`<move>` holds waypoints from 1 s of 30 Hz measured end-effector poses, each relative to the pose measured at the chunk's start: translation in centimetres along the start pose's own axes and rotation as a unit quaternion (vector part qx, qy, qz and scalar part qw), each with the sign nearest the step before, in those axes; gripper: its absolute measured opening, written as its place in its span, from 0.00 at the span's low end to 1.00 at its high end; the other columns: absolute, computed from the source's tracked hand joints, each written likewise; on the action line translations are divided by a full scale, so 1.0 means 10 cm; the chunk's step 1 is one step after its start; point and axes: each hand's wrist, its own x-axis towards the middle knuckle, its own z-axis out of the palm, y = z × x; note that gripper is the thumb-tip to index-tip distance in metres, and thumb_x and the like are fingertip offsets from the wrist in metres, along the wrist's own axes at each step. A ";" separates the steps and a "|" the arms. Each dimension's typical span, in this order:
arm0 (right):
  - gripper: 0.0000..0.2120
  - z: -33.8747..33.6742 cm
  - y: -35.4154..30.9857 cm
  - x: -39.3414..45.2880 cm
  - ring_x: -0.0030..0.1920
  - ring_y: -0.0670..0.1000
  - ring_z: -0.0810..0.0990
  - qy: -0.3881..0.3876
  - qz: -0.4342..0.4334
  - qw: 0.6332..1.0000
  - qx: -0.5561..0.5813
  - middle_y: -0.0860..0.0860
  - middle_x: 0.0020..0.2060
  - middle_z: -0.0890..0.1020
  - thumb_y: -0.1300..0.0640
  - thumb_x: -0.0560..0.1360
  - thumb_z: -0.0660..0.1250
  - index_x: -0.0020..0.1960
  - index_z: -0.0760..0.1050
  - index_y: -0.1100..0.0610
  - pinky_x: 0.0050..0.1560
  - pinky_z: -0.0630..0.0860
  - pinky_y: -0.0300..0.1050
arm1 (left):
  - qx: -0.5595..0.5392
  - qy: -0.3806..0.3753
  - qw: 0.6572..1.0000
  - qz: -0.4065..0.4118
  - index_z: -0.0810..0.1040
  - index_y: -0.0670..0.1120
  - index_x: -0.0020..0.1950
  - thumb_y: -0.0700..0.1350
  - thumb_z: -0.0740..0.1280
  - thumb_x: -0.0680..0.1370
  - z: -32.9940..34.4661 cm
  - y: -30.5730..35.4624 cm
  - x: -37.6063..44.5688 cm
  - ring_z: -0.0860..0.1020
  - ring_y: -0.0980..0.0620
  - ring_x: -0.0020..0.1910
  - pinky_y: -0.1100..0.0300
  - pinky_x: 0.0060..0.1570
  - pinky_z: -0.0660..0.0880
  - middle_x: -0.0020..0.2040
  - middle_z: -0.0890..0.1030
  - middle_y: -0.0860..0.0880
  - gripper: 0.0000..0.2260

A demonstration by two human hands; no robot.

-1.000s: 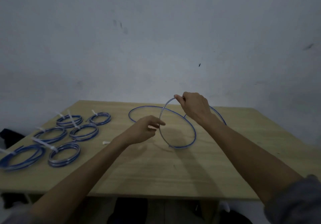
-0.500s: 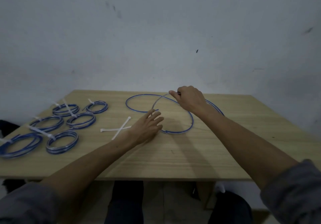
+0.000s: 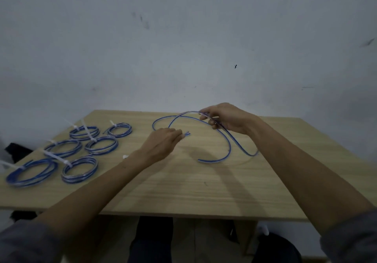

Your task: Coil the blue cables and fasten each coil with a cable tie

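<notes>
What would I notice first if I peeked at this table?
Right in the middle, two hands are bending a long blue cable into big loops above the wooden table: the right hand grips the cable at the top, and the left hand pinches one end. On the left side of the table lie six finished coils, each fastened with a white cable tie.
</notes>
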 end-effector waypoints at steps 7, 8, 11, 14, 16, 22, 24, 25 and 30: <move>0.12 -0.05 0.09 -0.09 0.31 0.48 0.73 -0.065 0.094 0.986 -0.125 0.51 0.36 0.79 0.59 0.80 0.65 0.58 0.81 0.65 0.37 0.75 0.43 | -0.144 0.025 0.975 -0.166 0.75 0.48 0.45 0.53 0.51 0.86 -0.02 -0.38 -0.10 0.78 0.44 0.36 0.47 0.40 0.76 0.36 0.80 0.47 0.18; 0.13 -0.04 0.11 -0.08 0.30 0.47 0.70 -0.059 0.094 0.988 -0.108 0.50 0.35 0.76 0.58 0.81 0.62 0.59 0.80 0.65 0.35 0.71 0.42 | -0.145 0.021 0.974 -0.172 0.76 0.48 0.47 0.51 0.52 0.86 0.00 -0.41 -0.12 0.78 0.45 0.36 0.47 0.41 0.76 0.36 0.81 0.47 0.16; 0.17 0.04 0.16 -0.01 0.29 0.46 0.64 -0.020 0.073 0.997 -0.024 0.50 0.35 0.71 0.61 0.81 0.54 0.62 0.76 0.66 0.31 0.63 0.39 | -0.200 0.011 0.965 -0.171 0.77 0.46 0.49 0.45 0.55 0.86 -0.02 -0.35 -0.17 0.79 0.51 0.36 0.54 0.42 0.75 0.35 0.82 0.50 0.12; 0.15 0.23 0.15 -0.03 0.30 0.46 0.65 -0.010 0.044 0.998 0.035 0.51 0.35 0.71 0.65 0.80 0.56 0.64 0.74 0.66 0.32 0.65 0.40 | -0.388 -0.002 0.896 -0.215 0.77 0.43 0.49 0.42 0.56 0.86 -0.08 -0.22 -0.14 0.80 0.51 0.36 0.59 0.44 0.76 0.35 0.82 0.46 0.12; 0.14 0.40 0.15 -0.09 0.31 0.47 0.68 -0.013 0.013 0.999 0.036 0.52 0.36 0.73 0.67 0.80 0.57 0.64 0.74 0.65 0.34 0.67 0.42 | -0.542 0.002 0.791 -0.284 0.76 0.41 0.48 0.42 0.55 0.86 -0.12 -0.08 -0.08 0.78 0.47 0.34 0.54 0.42 0.78 0.31 0.78 0.45 0.12; 0.15 0.79 0.34 -0.26 0.31 0.49 0.68 -0.012 -0.112 0.989 -0.090 0.52 0.38 0.78 0.68 0.82 0.51 0.61 0.74 0.62 0.33 0.67 0.41 | -0.731 -0.007 0.591 -0.342 0.71 0.46 0.45 0.46 0.54 0.85 -0.15 0.14 -0.05 0.65 0.54 0.27 0.59 0.36 0.67 0.30 0.68 0.52 0.12; 0.15 0.89 0.47 -0.28 0.31 0.48 0.68 -0.028 -0.157 0.972 -0.170 0.51 0.39 0.79 0.69 0.81 0.51 0.60 0.74 0.61 0.33 0.67 0.38 | -0.758 -0.008 0.547 -0.355 0.72 0.47 0.44 0.47 0.54 0.85 -0.13 0.17 -0.07 0.68 0.55 0.27 0.58 0.39 0.68 0.31 0.71 0.52 0.12; 0.15 0.94 0.54 -0.28 0.31 0.45 0.69 -0.036 -0.175 0.962 -0.207 0.50 0.39 0.79 0.69 0.81 0.52 0.58 0.74 0.59 0.35 0.67 0.38 | -0.774 -0.004 0.520 -0.362 0.73 0.46 0.44 0.46 0.56 0.85 -0.13 0.18 -0.08 0.71 0.55 0.28 0.58 0.40 0.69 0.32 0.75 0.51 0.12; 0.15 1.05 0.78 -0.27 0.35 0.36 0.73 -0.042 -0.171 0.932 -0.318 0.46 0.42 0.81 0.65 0.82 0.53 0.61 0.75 0.57 0.39 0.66 0.33 | -0.849 0.039 0.360 -0.384 0.79 0.41 0.50 0.40 0.56 0.83 -0.17 0.15 -0.10 0.79 0.52 0.36 0.58 0.38 0.80 0.40 0.84 0.48 0.12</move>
